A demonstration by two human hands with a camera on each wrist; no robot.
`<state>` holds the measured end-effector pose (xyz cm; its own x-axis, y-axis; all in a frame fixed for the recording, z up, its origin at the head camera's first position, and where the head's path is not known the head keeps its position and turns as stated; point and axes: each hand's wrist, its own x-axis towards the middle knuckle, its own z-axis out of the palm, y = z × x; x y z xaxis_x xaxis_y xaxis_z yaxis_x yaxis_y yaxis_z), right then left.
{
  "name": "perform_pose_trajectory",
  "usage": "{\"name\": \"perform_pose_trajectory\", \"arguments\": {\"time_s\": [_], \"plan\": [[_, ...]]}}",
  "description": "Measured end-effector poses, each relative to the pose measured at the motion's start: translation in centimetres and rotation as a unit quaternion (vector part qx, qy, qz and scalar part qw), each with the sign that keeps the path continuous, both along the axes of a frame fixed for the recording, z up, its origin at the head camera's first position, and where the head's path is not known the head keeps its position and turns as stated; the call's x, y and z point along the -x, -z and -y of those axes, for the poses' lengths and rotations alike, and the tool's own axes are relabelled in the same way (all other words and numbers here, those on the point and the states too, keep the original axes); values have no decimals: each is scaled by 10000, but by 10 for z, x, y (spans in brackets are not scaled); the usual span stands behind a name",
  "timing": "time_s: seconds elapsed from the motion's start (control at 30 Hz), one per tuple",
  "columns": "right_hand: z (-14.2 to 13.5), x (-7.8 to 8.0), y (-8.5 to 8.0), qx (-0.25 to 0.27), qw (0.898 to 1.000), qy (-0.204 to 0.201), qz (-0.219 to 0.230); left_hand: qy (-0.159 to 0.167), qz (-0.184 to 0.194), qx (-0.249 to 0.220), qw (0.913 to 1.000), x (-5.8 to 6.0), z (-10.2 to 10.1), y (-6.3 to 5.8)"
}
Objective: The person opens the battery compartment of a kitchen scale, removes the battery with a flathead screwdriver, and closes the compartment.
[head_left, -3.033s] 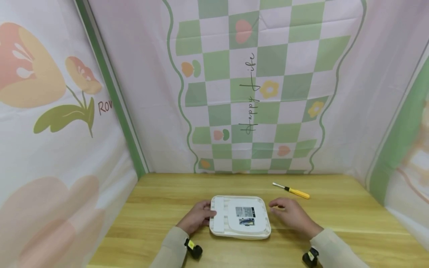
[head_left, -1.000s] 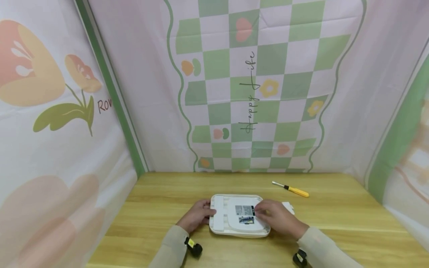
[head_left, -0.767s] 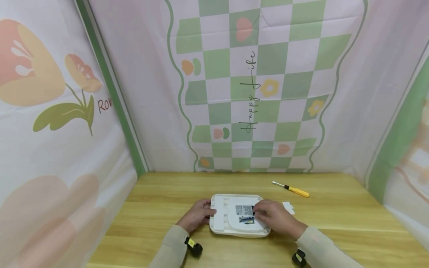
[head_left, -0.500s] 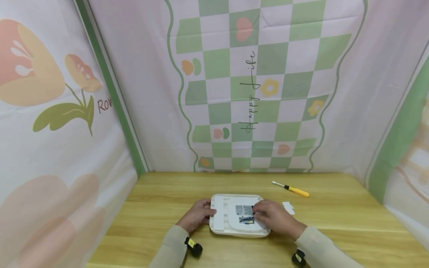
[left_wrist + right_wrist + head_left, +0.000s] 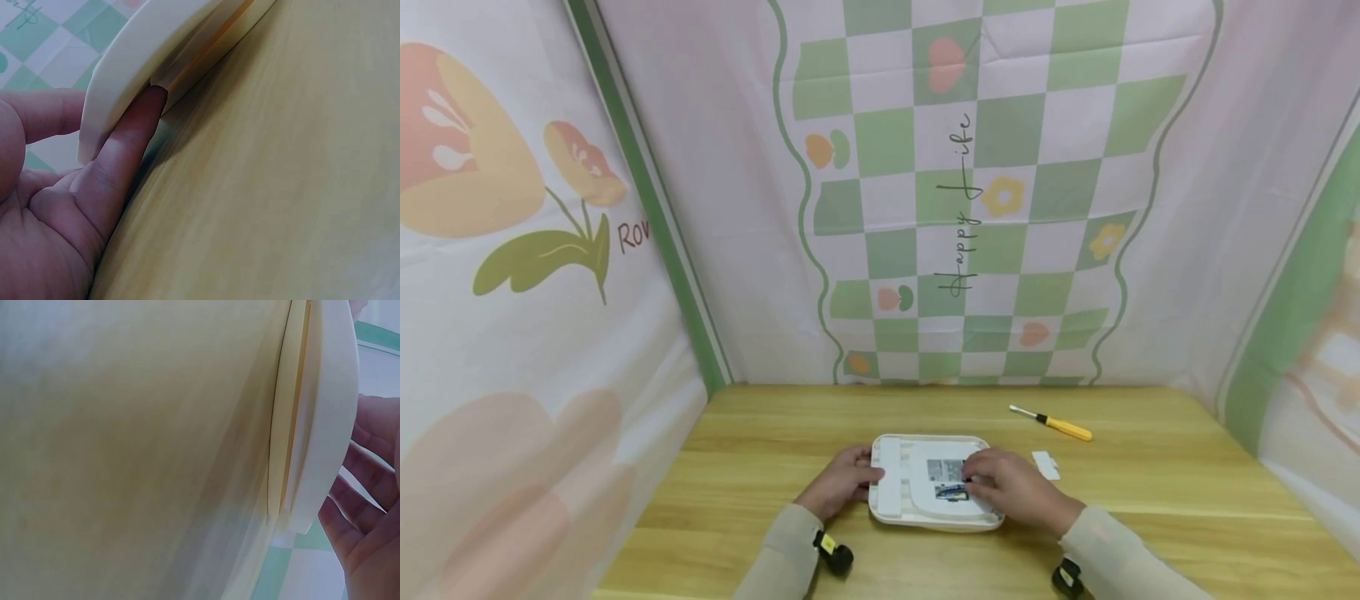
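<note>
A white, rounded plastic device (image 5: 895, 479) lies on the table, its recessed face with a grey printed label upward. A small opening in that face shows a dark blue, battery-like cylinder (image 5: 951, 492). My left hand (image 5: 844, 483) grips the device's left edge, thumb on top; in the left wrist view a finger (image 5: 128, 147) reaches under the rim. My right hand (image 5: 1022, 492) comes over the right edge, thumb and fingertips close together at the right end of the opening. Whether they pinch anything is hidden. The right wrist view shows its bent fingers beside the device's rim (image 5: 331, 419).
A small white cover-like piece (image 5: 1046, 465) with a tab lies just right of the device. Farther back is a screwdriver (image 5: 1063, 428) with a yellow handle. The wooden table (image 5: 775, 417) ends at a patterned cloth backdrop (image 5: 891, 208), with cloth at both sides.
My right hand has moved left from beside the device onto its opening, uncovering the small white piece on the table. Lately its fingertips shift slightly left. My left hand keeps its grip.
</note>
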<state>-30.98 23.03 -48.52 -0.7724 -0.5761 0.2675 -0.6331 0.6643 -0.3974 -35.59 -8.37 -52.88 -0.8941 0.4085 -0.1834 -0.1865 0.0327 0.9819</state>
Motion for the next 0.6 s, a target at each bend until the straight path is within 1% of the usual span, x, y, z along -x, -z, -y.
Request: {"name": "perform_pose_trajectory", "arguments": {"time_s": [0.27, 0.6], "plan": [[0, 0, 0, -211, 9997, -2, -77, -27, 3, 11, 10000, -1, 0, -1], [0, 0, 3, -301, 9993, -51, -198, 74, -92, -31, 9999, 0, 1, 3]]}}
